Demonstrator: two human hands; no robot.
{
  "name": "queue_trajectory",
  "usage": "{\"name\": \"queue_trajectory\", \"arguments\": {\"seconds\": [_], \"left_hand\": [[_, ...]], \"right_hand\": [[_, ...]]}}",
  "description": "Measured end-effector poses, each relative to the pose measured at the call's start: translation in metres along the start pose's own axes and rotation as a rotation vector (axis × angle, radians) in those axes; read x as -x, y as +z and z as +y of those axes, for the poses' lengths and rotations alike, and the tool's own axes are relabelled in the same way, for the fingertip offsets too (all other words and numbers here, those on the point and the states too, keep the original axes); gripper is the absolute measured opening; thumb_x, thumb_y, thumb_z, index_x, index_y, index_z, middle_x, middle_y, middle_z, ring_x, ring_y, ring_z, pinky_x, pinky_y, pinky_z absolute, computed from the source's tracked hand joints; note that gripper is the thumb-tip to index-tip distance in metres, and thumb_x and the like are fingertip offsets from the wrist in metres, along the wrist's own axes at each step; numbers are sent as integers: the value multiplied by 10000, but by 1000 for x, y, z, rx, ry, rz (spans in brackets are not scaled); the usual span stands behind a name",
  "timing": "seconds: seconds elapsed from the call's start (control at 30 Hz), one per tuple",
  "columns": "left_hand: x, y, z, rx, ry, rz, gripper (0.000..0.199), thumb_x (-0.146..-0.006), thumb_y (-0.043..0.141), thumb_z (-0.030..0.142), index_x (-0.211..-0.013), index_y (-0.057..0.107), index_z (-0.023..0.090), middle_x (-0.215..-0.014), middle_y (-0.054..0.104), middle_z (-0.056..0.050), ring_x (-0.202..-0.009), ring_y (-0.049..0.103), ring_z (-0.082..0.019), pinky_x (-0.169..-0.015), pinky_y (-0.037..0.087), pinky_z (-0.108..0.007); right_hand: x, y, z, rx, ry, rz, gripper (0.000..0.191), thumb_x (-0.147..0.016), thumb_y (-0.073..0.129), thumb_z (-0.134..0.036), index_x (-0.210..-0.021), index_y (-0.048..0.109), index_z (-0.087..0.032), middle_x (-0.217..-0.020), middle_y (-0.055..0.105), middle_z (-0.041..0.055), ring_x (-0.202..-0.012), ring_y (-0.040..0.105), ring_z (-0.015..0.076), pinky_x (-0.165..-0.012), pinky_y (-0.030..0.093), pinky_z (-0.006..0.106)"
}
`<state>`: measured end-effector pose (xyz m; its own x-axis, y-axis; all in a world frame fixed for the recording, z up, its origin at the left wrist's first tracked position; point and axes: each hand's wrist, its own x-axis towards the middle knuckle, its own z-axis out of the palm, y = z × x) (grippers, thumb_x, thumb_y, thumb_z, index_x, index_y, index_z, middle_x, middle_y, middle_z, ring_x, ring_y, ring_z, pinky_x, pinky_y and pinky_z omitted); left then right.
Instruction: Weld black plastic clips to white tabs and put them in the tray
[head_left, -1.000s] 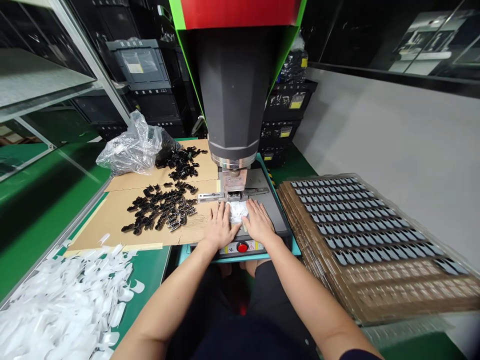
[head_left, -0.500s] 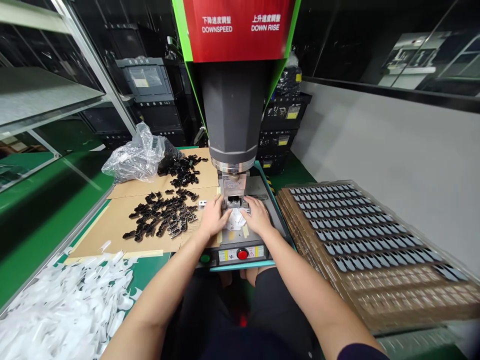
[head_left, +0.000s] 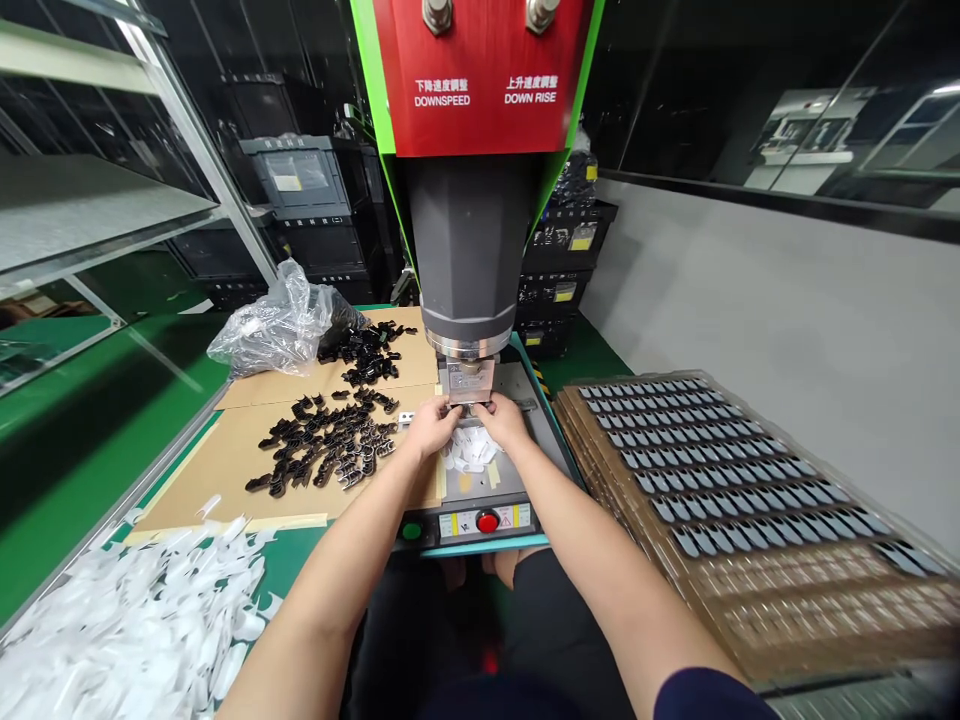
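Both my hands meet at the small fixture under the press's metal tool head (head_left: 471, 382). My left hand (head_left: 433, 427) is at the fixture's left side, its fingers bent in and its thumb pointing to the middle. On the right, my right hand (head_left: 505, 424) mirrors it, with thumb and fingertips drawn together. The fingers mostly cover what lies between them, so any part they pinch is too small to make out. Just in front of the hands, white film pieces (head_left: 470, 450) lie on the grey machine base (head_left: 480, 488).
Left of the press, black clips (head_left: 330, 440) are spread on cardboard (head_left: 202, 460). Behind them lies a clear plastic bag (head_left: 277, 325). White pieces (head_left: 142, 620) are heaped front left. Trays of grey parts (head_left: 720, 450) are stacked right. A red button (head_left: 487, 521) and green button (head_left: 412, 531) face me.
My hands have closed inward, thumbs and fingertips now at the middle of the fixture. The black part seen there earlier is mostly covered. The whole view has shifted slightly downward in the picture.
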<state>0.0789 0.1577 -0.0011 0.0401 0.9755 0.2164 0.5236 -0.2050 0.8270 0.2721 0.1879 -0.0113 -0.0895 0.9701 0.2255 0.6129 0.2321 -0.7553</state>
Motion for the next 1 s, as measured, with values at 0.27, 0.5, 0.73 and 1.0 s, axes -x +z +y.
{"name": "queue_trajectory", "arguments": {"seconds": [0.27, 0.5, 0.73, 1.0], "left_hand": [[130, 30, 15, 807, -261, 7, 569, -816, 893, 509, -1271, 758, 195, -1100, 801, -90, -948, 755, -215, -947, 611, -394], [187, 48, 28, 892, -285, 49, 553, -797, 917, 518, -1219, 752, 201, -998, 802, -70, -876, 753, -200, -905, 629, -384], [195, 51, 30, 958, -275, 40, 528, -762, 957, 483, -1164, 761, 202, -1026, 822, -65, -866, 771, -179, -964, 631, -386], [196, 48, 34, 1038, -324, 44, 484, -750, 985, 400, -1101, 752, 162, -1002, 822, -72, -835, 773, -165, -842, 653, -310]], "right_hand": [[132, 8, 1, -743, 56, -10, 432, -916, 726, -437, -1283, 697, -211, -1230, 797, 132, -1130, 777, 281, -1004, 646, 467], [195, 4, -17, -794, 130, 9, 401, -907, 761, -417, -1259, 688, -240, -1355, 753, 131, -1253, 740, 288, -1080, 629, 472], [207, 0, -15, -795, 118, 12, 420, -907, 787, -428, -1271, 694, -241, -1384, 737, 130, -1274, 727, 288, -1128, 598, 489], [210, -1, -17, -828, 113, 5, 388, -884, 837, -425, -1195, 688, -248, -1340, 744, 119, -1249, 730, 278, -1123, 590, 476]]}}
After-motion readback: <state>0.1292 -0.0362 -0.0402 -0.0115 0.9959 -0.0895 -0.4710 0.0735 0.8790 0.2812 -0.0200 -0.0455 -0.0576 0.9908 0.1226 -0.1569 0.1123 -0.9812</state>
